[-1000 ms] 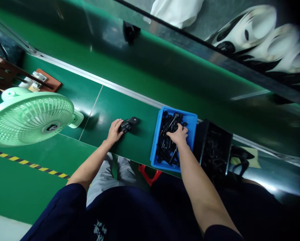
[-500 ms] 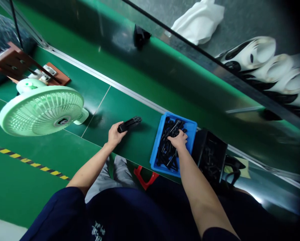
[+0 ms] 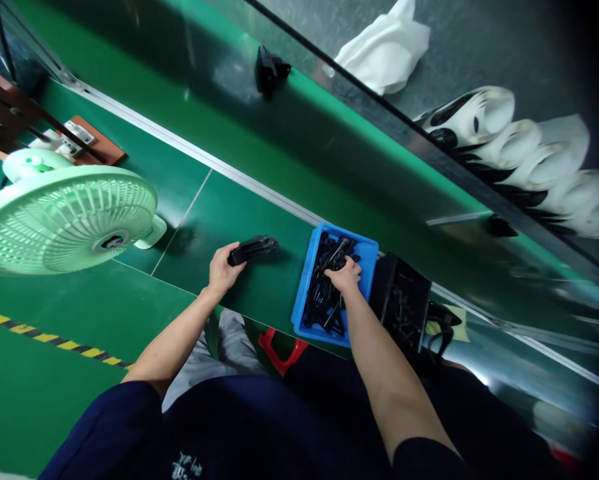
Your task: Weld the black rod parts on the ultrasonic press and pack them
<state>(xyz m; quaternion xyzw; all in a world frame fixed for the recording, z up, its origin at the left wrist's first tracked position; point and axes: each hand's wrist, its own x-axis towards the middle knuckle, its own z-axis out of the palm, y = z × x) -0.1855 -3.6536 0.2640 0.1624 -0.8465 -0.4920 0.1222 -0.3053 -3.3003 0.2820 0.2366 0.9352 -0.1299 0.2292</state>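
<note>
Black fitting [image 3: 257,248], one off, elongated: held in the left hand [image 3: 223,268], near the centre of the view, its far end pointing between 2 and 3 o'clock. Fingers of that hand are wrapped around its near end; whether it also rests on the green tabletop [image 3: 275,292] cannot be told.

Blue bin [image 3: 367,259], one off, open-topped: between 3 and 4 o'clock from the fitting, well apart from it. Contents: loose black pieces [image 3: 323,295], heaped, many long and thin. Right hand [image 3: 347,273] over the heap, fingers curved down among them; whether they grasp one cannot be told.

Change noted: a second ago the fitting showed an angled tab at its far end; now it presents a narrow, straight profile, turned or folded, which of the two is unclear. The right hand has stayed at the bin throughout. Judged meaning: the left hand is settling the fitting's position while the right sorts by feel, with no piece seen lifted out.

Edges and room: metal rail [image 3: 259,185] along the far side, toward 12 o'clock; tabletop's near edge at 6 o'clock, crossing beneath both forearms. Black bin [image 3: 380,288] sits just beside the blue one at 3 o'clock, limiting that side. Desk fan [image 3: 69,213] at 9 o'clock bounds the other. Working room: the green strip between fitting and blue bin.
</note>
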